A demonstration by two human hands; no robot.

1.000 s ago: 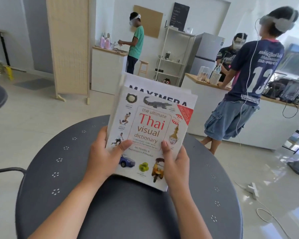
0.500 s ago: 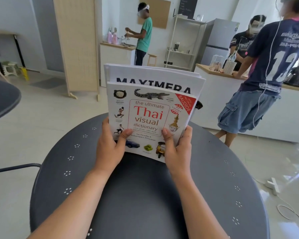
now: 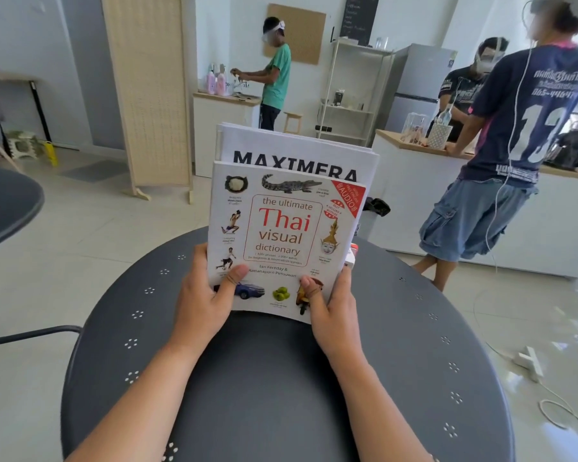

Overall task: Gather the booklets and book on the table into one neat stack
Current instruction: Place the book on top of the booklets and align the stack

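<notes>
I hold the whole stack upright on its lower edge over the round dark grey table (image 3: 397, 378). In front is the white book "the ultimate Thai visual dictionary" (image 3: 282, 235). Behind it stand larger white booklets (image 3: 294, 151), the front one marked "MAXIMERA". My left hand (image 3: 204, 300) grips the stack's lower left side, thumb on the cover. My right hand (image 3: 334, 306) grips the lower right side, thumb on the cover too. A small white and red thing shows at the stack's right edge; I cannot tell what it is.
A second dark table (image 3: 4, 205) is at the left, and a chair arm (image 3: 27, 335) is beside my table. A person in a numbered dark shirt (image 3: 514, 145) leans on a white counter (image 3: 431, 181) to the right. Cables and a power strip (image 3: 529, 360) lie on the floor.
The stack has been tipped from leaning back to nearly upright, its lower edge closer to the table. Both hands keep the same grip. My view has shifted slightly.
</notes>
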